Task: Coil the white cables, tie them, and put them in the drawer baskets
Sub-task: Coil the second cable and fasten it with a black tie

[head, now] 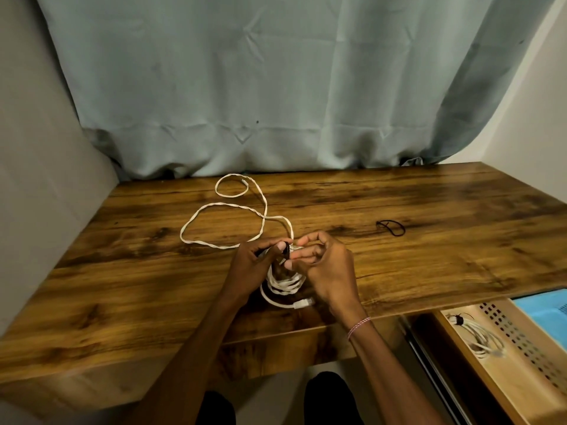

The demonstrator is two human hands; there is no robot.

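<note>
Wood-grain desk [399, 240], brown with dark streaks; looks smooth, softly glossy. Along its far edge, creased grey-green cloth curtain [245, 87]; looks matt. Towards the far left, white cable [221, 207], twisted like braided cord, matt. Below the near right corner, pale perforated basket [521, 342], smooth; beside it, blue basket [549, 308], smooth plastic.

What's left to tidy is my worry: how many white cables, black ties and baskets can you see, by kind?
White cable coils: 2, held coil, drawer coil
Loose white cable: 1, may join the held coil
Black ties: 3, desk tie, held tie, drawer tie
Baskets: 2, beige basket, blue basket
Total: 8
</note>
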